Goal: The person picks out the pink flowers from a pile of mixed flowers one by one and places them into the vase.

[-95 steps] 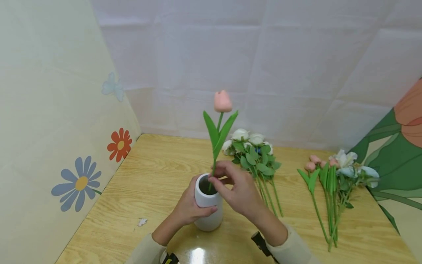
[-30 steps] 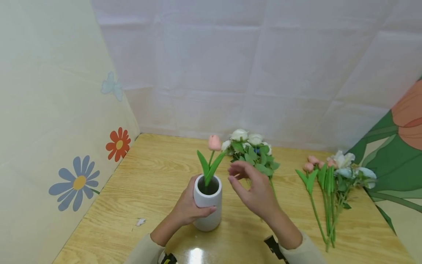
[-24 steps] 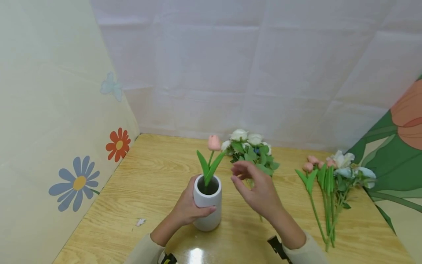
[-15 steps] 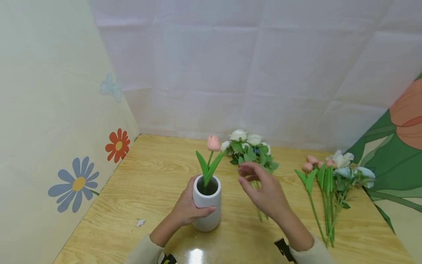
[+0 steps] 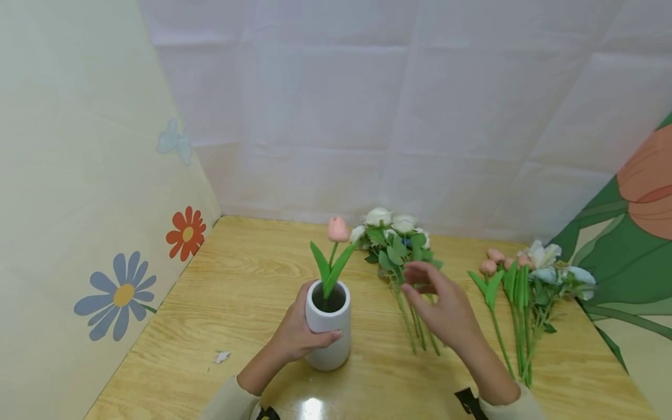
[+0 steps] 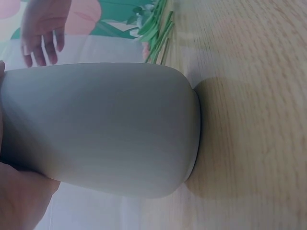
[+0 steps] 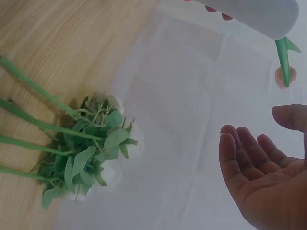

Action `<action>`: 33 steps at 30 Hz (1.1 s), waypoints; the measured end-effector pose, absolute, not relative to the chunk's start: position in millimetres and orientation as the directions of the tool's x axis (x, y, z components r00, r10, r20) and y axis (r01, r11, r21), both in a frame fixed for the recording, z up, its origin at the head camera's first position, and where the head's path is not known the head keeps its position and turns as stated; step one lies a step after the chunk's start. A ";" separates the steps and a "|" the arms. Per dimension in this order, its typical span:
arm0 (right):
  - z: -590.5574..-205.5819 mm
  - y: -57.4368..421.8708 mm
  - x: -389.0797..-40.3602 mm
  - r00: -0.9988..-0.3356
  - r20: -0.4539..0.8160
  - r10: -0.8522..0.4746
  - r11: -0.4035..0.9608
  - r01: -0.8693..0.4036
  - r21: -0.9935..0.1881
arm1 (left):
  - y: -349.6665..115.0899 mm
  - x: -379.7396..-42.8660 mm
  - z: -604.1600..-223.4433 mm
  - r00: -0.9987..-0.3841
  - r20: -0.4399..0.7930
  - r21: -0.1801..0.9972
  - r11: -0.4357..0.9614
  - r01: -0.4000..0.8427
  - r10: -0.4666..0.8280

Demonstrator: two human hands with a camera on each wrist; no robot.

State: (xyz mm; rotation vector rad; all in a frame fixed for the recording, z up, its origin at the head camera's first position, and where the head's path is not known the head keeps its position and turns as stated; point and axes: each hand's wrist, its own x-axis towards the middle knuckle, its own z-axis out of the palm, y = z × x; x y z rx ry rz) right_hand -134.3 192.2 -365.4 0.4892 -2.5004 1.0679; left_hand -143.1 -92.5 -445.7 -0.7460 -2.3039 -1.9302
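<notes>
My right hand (image 5: pixel 443 306), thumb parted from loosely bent fingers, holds nothing. Just beyond its fingertips lie the roses (image 5: pixel 395 255), heads farthest, stems running back toward me, nearer this hand than my left hand (image 5: pixel 298 332), which grips the upright vase (image 5: pixel 338 322) leftward, one tulip (image 5: pixel 338 229) inside.

Tulip (image 5: pixel 335 274) in vase (image 5: pixel 338 321), roses (image 5: pixel 403 224) behind, stems (image 5: pixel 521 338) farther right, apparently crossing
</notes>
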 end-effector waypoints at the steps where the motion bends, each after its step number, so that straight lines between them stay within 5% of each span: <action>1: -365.8 194.6 -134.0 -0.877 0.453 -0.161 0.655 -0.438 -0.616 | -92.5 -143.0 -445.6 -0.883 0.332 0.917 0.105 0.384 0.331; 13: -374.6 224.2 -134.4 -0.917 0.375 -0.135 0.702 -0.356 -0.617 | -92.3 -143.5 -445.8 -0.886 0.326 0.921 0.098 0.376 0.331; 33: -395.4 287.6 -143.8 -0.999 0.038 -0.036 0.829 -0.051 -0.557 | -92.0 -141.8 -445.9 -0.887 0.322 0.925 0.088 0.369 0.332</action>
